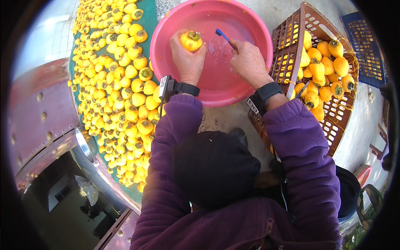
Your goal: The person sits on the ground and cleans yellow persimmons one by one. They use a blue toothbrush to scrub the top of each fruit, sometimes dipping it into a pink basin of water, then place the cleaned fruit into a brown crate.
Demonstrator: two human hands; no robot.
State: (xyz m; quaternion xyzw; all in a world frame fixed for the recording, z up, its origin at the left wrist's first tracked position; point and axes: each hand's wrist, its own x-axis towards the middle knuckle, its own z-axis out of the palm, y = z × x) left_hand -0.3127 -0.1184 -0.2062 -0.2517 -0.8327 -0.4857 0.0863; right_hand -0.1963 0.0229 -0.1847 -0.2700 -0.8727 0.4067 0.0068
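Over the left part of a pink plastic basin point(211, 101), my left hand point(187, 61) grips a yellow-orange persimmon point(190, 43) with its green-brown calyx turned up and to the right. My right hand point(248, 59) holds a blue toothbrush point(223, 35) by the handle, its dark bristle head pointing up and left. The brush and the fruit are apart. Shallow water point(218, 59) with ripples lies in the basin below both hands.
On my left, a great many persimmons point(125, 93) cover a green cloth point(148, 18). To my right, a tilted brown plastic crate point(301, 47) holds more persimmons point(317, 68) and a knife-like blade point(302, 90). A dark blue crate point(364, 50) stands beyond it.
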